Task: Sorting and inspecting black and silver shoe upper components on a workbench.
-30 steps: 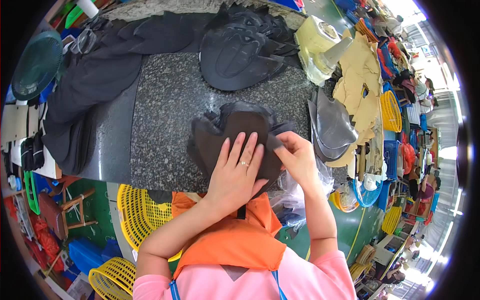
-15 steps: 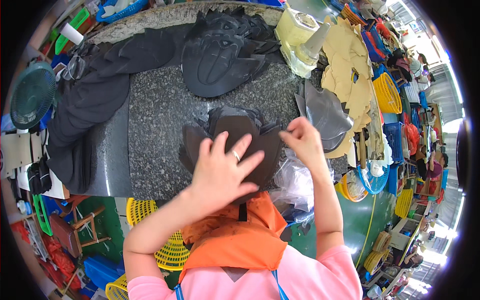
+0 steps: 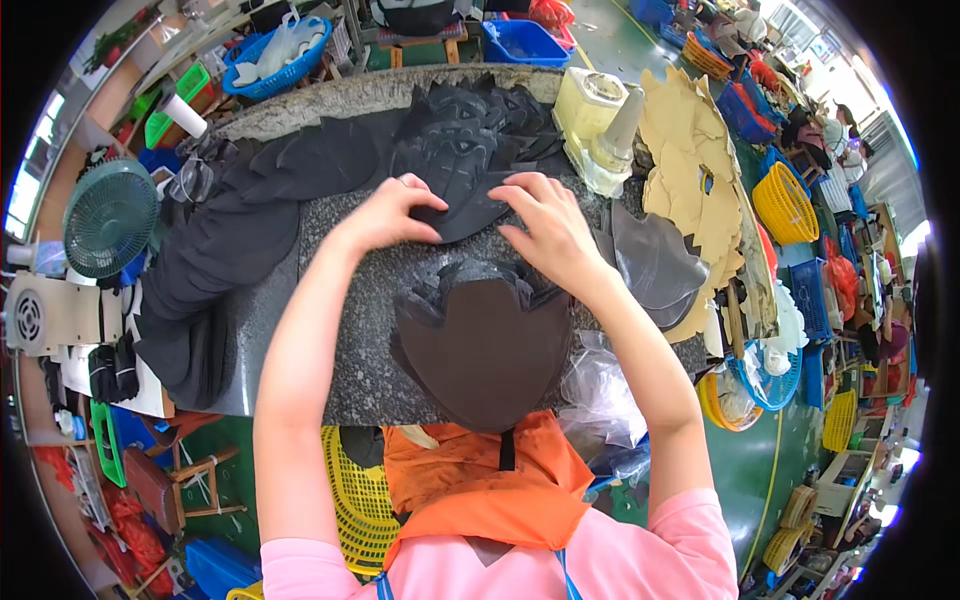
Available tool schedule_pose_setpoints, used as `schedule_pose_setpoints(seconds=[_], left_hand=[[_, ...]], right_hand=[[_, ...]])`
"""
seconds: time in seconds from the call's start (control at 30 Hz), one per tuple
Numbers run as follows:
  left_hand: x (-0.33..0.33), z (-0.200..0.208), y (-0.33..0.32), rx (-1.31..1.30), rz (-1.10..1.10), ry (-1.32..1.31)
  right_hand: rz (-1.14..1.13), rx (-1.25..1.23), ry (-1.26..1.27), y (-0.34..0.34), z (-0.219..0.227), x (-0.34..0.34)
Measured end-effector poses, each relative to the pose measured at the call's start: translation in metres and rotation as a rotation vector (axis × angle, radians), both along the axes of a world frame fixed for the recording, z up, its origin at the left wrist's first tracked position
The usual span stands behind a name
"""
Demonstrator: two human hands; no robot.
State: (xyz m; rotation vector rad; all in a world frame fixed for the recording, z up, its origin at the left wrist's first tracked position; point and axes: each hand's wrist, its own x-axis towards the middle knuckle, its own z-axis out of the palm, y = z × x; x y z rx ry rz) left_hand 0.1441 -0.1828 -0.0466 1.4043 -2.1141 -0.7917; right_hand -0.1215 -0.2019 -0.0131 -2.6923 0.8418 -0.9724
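Note:
On the far pile lies a black shoe-upper piece (image 3: 465, 208) with a rounded near edge and raised curved lines. My left hand (image 3: 392, 212), a ring on one finger, grips its left edge with curled fingers and thumb. At its right edge my right hand (image 3: 550, 222) has fingers and thumb bent onto the piece; the undersides of both grips are hidden. Nearer me, a stack of dark brown-black rounded pieces (image 3: 485, 350) overhangs the front edge of the speckled stone slab (image 3: 350, 330).
Overlapping black pieces (image 3: 215, 240) fan along the left. A pale yellow container with a grey cone (image 3: 598, 125) stands at the far right, near tan sheets (image 3: 690, 170) and grey pieces (image 3: 655, 260). Clear plastic (image 3: 605, 385) hangs by the front edge. A green fan (image 3: 110, 218) stands left.
Both hands have moved away from me, from the near stack to the far pile, and now take hold of the black shoe-upper piece there. The view has shifted slightly.

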Motion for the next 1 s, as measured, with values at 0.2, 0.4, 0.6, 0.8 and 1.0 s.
schedule_pose_setpoints(seconds=[0.2, 0.4, 0.6, 0.8, 1.0], left_hand=[[-0.003, -0.017, 0.006, -0.168, 0.081, -0.125], [-0.032, 0.000, 0.002, -0.019, 0.318, 0.537], [-0.045, 0.044, 0.012, -0.424, 0.556, 0.367], [0.081, 0.082, 0.062, -0.818, 1.028, 0.604], [0.070, 0.116, 0.165, -1.342, 1.320, -0.165]], right_hand=[[0.054, 0.085, 0.026, -0.018, -0.002, 0.018], [0.122, -0.228, 0.103, -0.004, 0.010, 0.029], [0.113, -0.360, -0.050, -0.005, 0.004, 0.021], [0.276, -0.382, -0.119, 0.019, 0.016, 0.021], [0.095, -0.438, -0.236, 0.014, 0.015, 0.045]])
